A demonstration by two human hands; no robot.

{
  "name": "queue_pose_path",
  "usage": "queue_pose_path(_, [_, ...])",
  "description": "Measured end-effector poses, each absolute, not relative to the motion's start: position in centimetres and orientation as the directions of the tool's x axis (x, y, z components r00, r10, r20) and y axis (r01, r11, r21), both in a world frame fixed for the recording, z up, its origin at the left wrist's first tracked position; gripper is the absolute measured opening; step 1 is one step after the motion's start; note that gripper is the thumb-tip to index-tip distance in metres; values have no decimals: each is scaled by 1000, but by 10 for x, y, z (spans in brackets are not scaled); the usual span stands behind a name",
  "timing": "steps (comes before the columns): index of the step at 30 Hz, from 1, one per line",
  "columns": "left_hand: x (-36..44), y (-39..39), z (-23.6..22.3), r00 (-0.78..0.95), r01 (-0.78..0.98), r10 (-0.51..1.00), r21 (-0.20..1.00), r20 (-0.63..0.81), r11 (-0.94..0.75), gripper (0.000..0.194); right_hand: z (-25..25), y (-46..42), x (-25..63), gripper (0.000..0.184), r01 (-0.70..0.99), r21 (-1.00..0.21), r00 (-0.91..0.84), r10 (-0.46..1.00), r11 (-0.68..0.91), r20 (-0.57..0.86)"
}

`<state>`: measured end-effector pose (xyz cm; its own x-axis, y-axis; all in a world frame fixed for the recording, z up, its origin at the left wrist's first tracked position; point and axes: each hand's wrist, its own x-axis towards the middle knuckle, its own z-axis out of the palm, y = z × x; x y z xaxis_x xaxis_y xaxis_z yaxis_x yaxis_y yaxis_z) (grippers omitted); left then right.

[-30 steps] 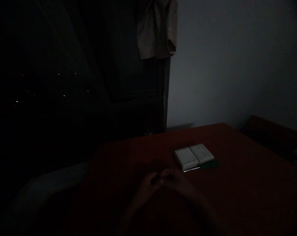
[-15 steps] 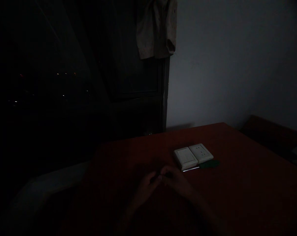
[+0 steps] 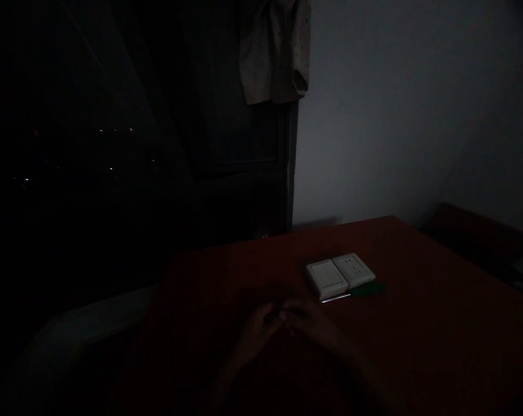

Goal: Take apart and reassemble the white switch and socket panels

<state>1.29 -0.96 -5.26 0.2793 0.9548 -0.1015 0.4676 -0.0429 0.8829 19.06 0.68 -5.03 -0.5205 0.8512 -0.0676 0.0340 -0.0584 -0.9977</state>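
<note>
In the dim light my left hand point(image 3: 260, 327) and my right hand point(image 3: 308, 321) meet above the reddish-brown table point(image 3: 417, 323). Fingers of both are bent and closed around a small dark object point(image 3: 271, 315), too dark to name. Just beyond my right hand lie a white wall switch point(image 3: 327, 276) and a white wall socket point(image 3: 353, 270), side by side. A screwdriver with a green handle point(image 3: 367, 289) and a shiny metal shaft point(image 3: 336, 299) rests along their near edge.
Beyond the table stands a pale wall point(image 3: 395, 110). To the left is a dark window point(image 3: 114, 144) with small lights in it. A light-coloured garment point(image 3: 275, 58) hangs at the window frame. A brown piece of furniture point(image 3: 473, 225) sits at the far right.
My right hand's fingers have shifted slightly downward and tilted, still meeting my left hand. The switch, socket and screwdriver have stayed in place.
</note>
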Motion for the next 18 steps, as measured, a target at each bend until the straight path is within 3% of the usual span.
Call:
queue_pose_path(11, [11, -8, -59, 242, 498, 965, 866, -99, -36, 45, -57, 13, 190, 40, 28, -998, -411, 909, -64, -70])
queue_pose_path(18, [12, -9, -53, 300, 451, 951, 890, -79, -69, 47, -49, 7, 188, 41, 52, -996, -499, 861, -77, -93])
